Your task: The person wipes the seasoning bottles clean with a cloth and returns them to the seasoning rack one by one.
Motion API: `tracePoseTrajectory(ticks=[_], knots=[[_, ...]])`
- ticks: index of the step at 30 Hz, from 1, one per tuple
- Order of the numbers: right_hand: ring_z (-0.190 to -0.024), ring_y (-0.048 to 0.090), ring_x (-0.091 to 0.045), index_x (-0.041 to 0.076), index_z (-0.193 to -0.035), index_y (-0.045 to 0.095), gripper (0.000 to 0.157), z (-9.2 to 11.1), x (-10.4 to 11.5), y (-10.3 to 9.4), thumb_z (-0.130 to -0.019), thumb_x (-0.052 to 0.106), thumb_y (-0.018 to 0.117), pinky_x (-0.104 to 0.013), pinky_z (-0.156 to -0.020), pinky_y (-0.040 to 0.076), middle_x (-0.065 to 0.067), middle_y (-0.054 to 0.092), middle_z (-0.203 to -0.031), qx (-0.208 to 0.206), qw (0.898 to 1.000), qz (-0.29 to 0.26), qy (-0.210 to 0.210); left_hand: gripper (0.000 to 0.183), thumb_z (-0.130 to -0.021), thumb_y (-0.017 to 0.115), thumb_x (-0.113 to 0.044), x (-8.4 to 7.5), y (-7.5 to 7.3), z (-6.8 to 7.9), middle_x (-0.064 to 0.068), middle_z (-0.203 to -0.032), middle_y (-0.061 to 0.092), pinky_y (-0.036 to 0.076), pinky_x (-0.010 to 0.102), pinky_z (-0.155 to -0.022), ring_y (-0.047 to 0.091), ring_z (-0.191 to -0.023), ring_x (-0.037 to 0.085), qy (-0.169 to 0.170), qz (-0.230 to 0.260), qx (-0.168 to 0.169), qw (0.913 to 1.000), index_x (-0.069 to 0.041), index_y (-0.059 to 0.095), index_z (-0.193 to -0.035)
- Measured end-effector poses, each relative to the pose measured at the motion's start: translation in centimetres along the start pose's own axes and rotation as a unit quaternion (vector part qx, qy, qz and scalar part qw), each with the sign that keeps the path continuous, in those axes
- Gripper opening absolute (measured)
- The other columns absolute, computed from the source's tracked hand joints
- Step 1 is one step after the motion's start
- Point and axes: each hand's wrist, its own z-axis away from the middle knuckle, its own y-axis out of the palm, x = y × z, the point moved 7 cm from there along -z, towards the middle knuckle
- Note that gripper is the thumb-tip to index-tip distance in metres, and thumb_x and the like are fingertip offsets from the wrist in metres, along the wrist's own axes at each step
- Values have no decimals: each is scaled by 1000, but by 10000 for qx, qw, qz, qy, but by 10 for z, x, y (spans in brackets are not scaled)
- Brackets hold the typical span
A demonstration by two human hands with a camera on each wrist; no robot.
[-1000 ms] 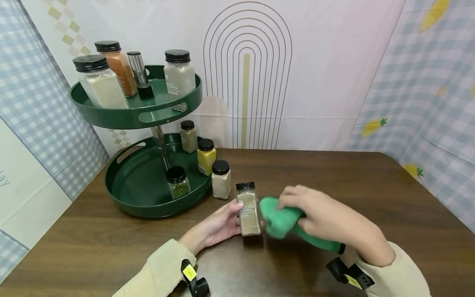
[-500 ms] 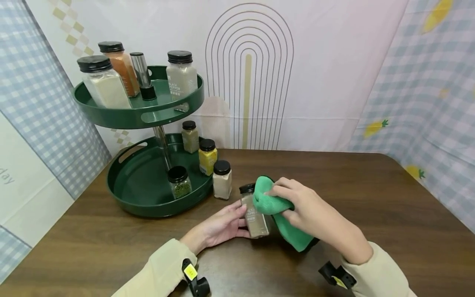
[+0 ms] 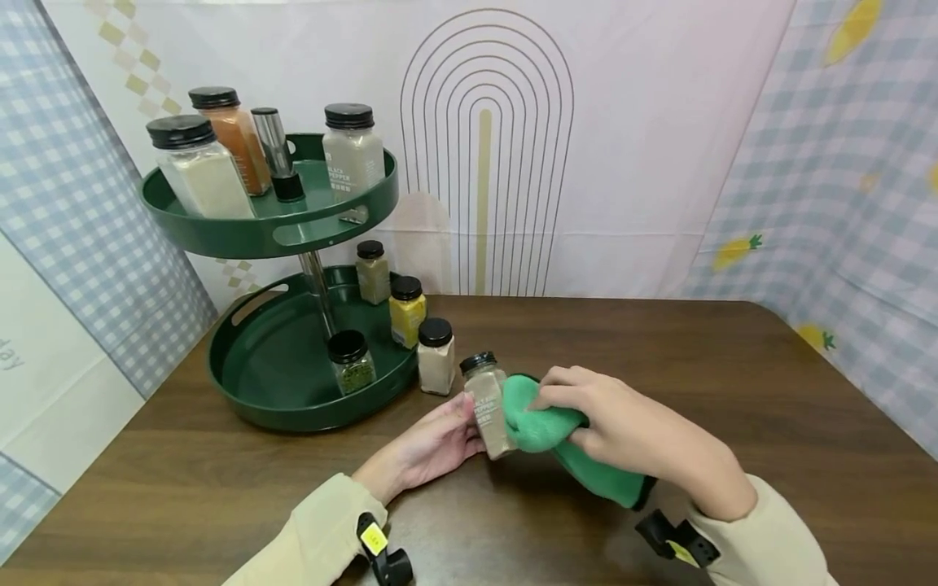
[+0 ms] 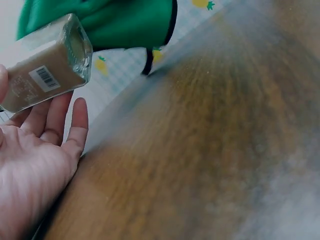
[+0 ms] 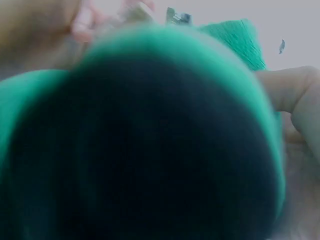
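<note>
My left hand [image 3: 432,448] grips a glass spice jar [image 3: 485,407] with a black lid and beige powder inside, tilted and held above the table. In the left wrist view the jar's base and a barcode label [image 4: 45,79] face the camera. A green cloth [image 3: 538,423] with dark edging is bunched in my right hand [image 3: 615,415], its folded part against the jar's right side. The cloth's lower end hangs down to the right. In the right wrist view the blurred cloth [image 5: 235,42] covers most of the picture and hides much of the jar.
A two-tier green tray stand [image 3: 271,415] stands at left. Its upper tier carries large jars [image 3: 208,179] and a metal cylinder [image 3: 271,142]; small jars [image 3: 355,370] stand on the lower tier. Another black-lidded jar [image 3: 436,362] stands on the wooden table [image 3: 659,342] beside it.
The cloth has come from beside the jar onto its right side, then shifted slightly downward. The jar's tilt has changed, and its lid now leans to the left. The other jars stay put.
</note>
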Motion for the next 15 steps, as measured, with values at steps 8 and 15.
tracePoseTrajectory(ticks=[8,15], knots=[[-92,53,-10,21,-106,63,41,5,-10,-21,-77,-8,60,-32,-75,48,10,59,-102,-684,9945,526,588,62,-98,48,-25,-5,0,1,7,-123,52,45,30,-98,53,-114,16,3,877,-101,9961,-1,12,-142],[-94,51,-6,24,-107,62,39,-5,0,-8,-80,-4,59,-27,-77,48,15,59,-102,-1077,9932,317,301,74,-86,64,-6,-2,-1,6,8,-129,45,40,36,-104,51,-118,19,-314,1004,-183,9943,-2,16,-142]])
